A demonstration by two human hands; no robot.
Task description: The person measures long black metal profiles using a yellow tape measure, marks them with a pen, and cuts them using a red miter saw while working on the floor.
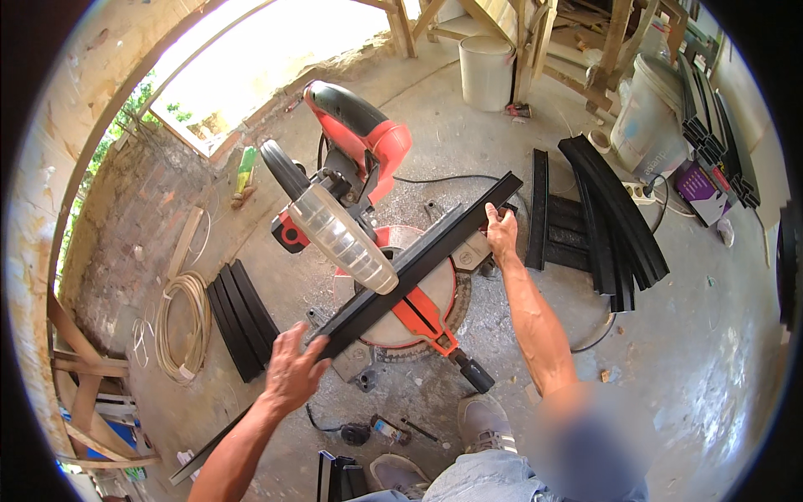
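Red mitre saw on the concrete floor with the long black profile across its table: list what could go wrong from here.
1. The left hand grips the long black profile near its end, the right hand near the other; both sit fairly close to the guarded blade.
2. The profile looks hand-held only, no clamp visible, so it might shift.
3. The black cable and stacked black offcuts could trip the person.

Long black profile (pixel 418 255) across saw table

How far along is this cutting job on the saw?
Done, by the look of it: short black pieces lie stacked left of the red miter saw. In hand: left hand and right hand steady a long black profile on its table, blade raised. Left: long black lengths wait at right.
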